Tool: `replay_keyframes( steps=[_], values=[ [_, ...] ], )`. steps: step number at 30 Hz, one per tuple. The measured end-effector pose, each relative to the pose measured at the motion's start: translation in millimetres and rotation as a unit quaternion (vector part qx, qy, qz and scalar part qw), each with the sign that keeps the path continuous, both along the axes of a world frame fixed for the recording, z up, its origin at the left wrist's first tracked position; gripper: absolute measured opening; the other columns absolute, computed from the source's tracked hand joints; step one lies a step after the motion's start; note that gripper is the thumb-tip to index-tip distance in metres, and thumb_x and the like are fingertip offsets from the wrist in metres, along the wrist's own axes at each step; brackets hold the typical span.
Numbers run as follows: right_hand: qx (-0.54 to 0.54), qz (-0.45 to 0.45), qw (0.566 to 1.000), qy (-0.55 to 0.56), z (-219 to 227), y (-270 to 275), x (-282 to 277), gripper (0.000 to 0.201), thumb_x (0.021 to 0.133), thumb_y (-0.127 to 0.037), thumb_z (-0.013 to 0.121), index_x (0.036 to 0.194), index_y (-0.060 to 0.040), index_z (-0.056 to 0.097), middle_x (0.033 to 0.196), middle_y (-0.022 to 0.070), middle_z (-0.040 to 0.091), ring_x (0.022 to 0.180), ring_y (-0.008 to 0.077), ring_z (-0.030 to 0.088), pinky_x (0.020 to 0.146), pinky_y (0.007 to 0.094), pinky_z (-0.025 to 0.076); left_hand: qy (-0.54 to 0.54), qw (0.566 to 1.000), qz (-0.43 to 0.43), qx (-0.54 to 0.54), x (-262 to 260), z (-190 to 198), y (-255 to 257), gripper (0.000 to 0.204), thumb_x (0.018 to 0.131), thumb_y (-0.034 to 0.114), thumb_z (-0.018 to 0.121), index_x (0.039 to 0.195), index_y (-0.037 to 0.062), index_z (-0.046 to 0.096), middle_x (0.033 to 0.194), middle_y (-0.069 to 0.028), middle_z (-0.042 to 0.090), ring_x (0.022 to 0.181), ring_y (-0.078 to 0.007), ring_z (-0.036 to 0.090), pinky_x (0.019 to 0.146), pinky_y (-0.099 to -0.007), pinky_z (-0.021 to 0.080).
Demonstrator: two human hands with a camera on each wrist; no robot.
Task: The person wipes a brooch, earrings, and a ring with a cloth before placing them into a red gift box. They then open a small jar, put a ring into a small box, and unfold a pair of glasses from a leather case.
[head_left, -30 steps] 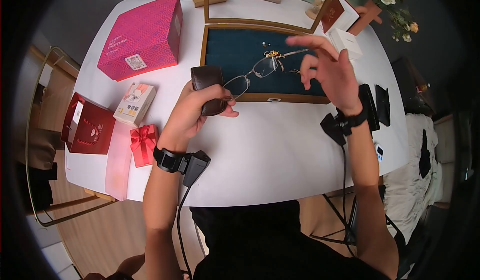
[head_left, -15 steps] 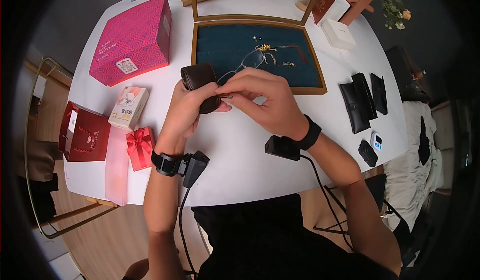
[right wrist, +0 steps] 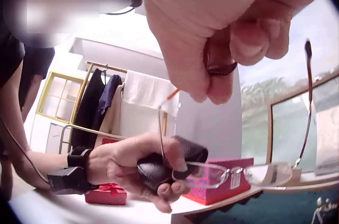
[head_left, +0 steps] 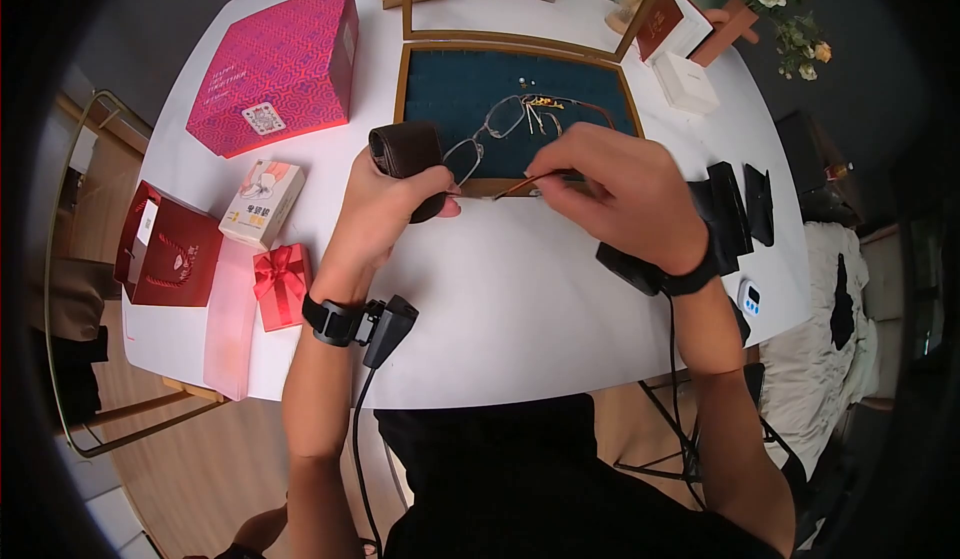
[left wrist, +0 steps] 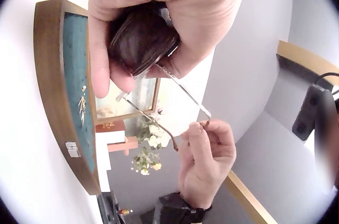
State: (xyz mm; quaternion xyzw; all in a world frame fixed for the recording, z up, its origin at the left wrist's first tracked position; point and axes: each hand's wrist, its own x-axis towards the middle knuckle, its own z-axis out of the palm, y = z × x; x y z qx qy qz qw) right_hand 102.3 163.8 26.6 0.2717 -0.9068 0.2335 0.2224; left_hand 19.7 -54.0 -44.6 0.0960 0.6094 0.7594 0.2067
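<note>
My left hand (head_left: pixel 375 204) grips a dark brown leather glasses case (head_left: pixel 405 149), and its thumb holds a pair of thin-rimmed eyeglasses (right wrist: pixel 235 171) against it at one end of the frame. Both temples of the eyeglasses are unfolded. With thumb and fingers, my right hand (head_left: pixel 630 189) pinches the brown tip of the nearer temple (head_left: pixel 515 187). The other temple (right wrist: pixel 307 102) stands free, ending in a dark tip. Beneath the lenses lies a shallow wooden display box (head_left: pixel 400 89) with dark teal lining, holding small gold jewellery (left wrist: pixel 82 105).
The box's framed lid (head_left: pixel 520 44) stands raised at the back. Leftward are a pink patterned box (head_left: pixel 280 69), a small carton (head_left: pixel 262 202), a red gift box (head_left: pixel 283 284) and a red bag (head_left: pixel 175 249). At right sit a white box (head_left: pixel 686 81), black pouches (head_left: pixel 728 204) and a small white device (head_left: pixel 749 297).
My right hand came in from the right, reached the eyeglasses near my left hand, then drew back rightward, now pinching the nearer temple's tip. That temple now extends outward. My left hand keeps its hold.
</note>
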Motion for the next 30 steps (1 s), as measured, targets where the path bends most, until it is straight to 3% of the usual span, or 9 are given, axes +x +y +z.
replay_keyframes(
  steps=[3, 5, 9, 11, 15, 17, 24, 26, 30],
  values=[
    [0.041, -0.004, 0.998, 0.039, 13, -1, 18, 0.016, 0.075, 0.0, 0.077, 0.089, -0.0046, 0.072, 0.076, 0.007, 0.067, 0.064, 0.0182, 0.065, 0.055, 0.0259, 0.049, 0.002, 1.0, -0.005, -0.01, 0, 1, -1, 0.018, 0.08, -0.002, 0.066, 0.094, -0.0076, 0.056, 0.081, -0.0147, 0.064, 0.072, -0.0221, 0.069, 0.064, -0.0355, 0.062],
    [-0.021, 0.068, 0.997, 0.039, 12, -7, 27, 0.022, 0.072, -0.001, 0.08, 0.093, -0.0044, 0.073, 0.079, 0.0082, 0.069, 0.066, 0.0209, 0.066, 0.056, 0.0275, 0.05, -0.001, 1.0, -0.004, -0.008, 2, 1, 1, 0.018, 0.08, -0.002, 0.065, 0.094, -0.0075, 0.056, 0.08, -0.0146, 0.064, 0.071, -0.022, 0.068, 0.064, -0.0353, 0.062],
    [-0.17, 0.082, 0.981, -0.054, 8, -8, 36, 0.037, 0.067, -0.003, 0.085, 0.101, -0.0004, 0.072, 0.094, 0.0103, 0.073, 0.072, 0.0192, 0.068, 0.061, 0.0289, 0.053, -0.004, 1.0, -0.012, -0.005, 1, -2, 2, 0.016, 0.081, -0.002, 0.065, 0.093, -0.0071, 0.056, 0.08, -0.0149, 0.065, 0.07, -0.0221, 0.068, 0.064, -0.0363, 0.062],
    [-0.175, 0.07, 0.979, -0.073, 9, 4, 40, 0.034, 0.072, -0.001, 0.082, 0.103, 0.0024, 0.07, 0.096, 0.0108, 0.072, 0.073, 0.0166, 0.067, 0.063, 0.0278, 0.054, -0.01, 1.0, -0.007, 0.005, 0, -3, 1, 0.016, 0.08, -0.002, 0.065, 0.093, -0.0069, 0.056, 0.08, -0.0152, 0.065, 0.07, -0.0222, 0.068, 0.064, -0.0369, 0.062],
    [-0.254, -0.13, 0.958, 0.016, -23, 50, 37, 0.023, 0.085, 0.006, 0.066, 0.107, 0.0002, 0.07, 0.089, 0.0086, 0.069, 0.069, 0.0064, 0.059, 0.064, 0.019, 0.048, -0.044, 0.997, -0.053, 0.035, 1, 0, -2, 0.02, 0.08, 0.001, 0.064, 0.096, -0.0067, 0.055, 0.08, -0.0159, 0.064, 0.07, -0.0233, 0.068, 0.066, -0.0399, 0.062],
    [-0.369, -0.134, 0.917, -0.068, -34, 57, 31, 0.026, 0.089, 0.006, 0.061, 0.114, 0.0003, 0.067, 0.094, 0.0075, 0.067, 0.07, 0.0042, 0.057, 0.063, 0.0169, 0.046, -0.08, 0.991, -0.091, 0.055, 3, 0, -3, 0.022, 0.08, 0.001, 0.063, 0.099, -0.0063, 0.054, 0.08, -0.016, 0.063, 0.07, -0.0237, 0.067, 0.066, -0.0407, 0.062],
    [-0.348, -0.039, 0.924, -0.154, -56, 45, 24, 0.027, 0.09, 0.006, 0.061, 0.117, 0.0023, 0.064, 0.115, 0.0118, 0.066, 0.093, 0.0133, 0.068, 0.079, 0.024, 0.057, -0.124, 0.976, -0.171, 0.058, 4, -3, 0, 0.021, 0.077, 0.0, 0.065, 0.095, -0.0058, 0.055, 0.079, -0.0171, 0.065, 0.066, -0.0241, 0.067, 0.063, -0.0401, 0.062],
    [-0.341, -0.039, 0.928, -0.143, -60, 46, 24, 0.025, 0.092, 0.005, 0.061, 0.116, 0.0032, 0.064, 0.112, 0.013, 0.067, 0.092, 0.0146, 0.069, 0.079, 0.025, 0.057, -0.126, 0.973, -0.189, 0.05, 6, -3, 0, 0.022, 0.076, 0.0, 0.065, 0.096, -0.0056, 0.055, 0.08, -0.0171, 0.066, 0.066, -0.0237, 0.067, 0.063, -0.0398, 0.062],
    [-0.346, -0.078, 0.934, -0.053, -66, 47, 29, 0.018, 0.095, 0.001, 0.059, 0.111, 0.0063, 0.065, 0.098, 0.0139, 0.07, 0.079, 0.0159, 0.07, 0.072, 0.0254, 0.058, -0.092, 0.983, -0.157, 0.008, 10, 3, 6, 0.034, 0.088, 0.021, 0.063, 0.109, -0.0036, 0.053, 0.082, -0.0131, 0.06, 0.071, -0.021, 0.066, 0.062, -0.0406, 0.062]
  ],
)
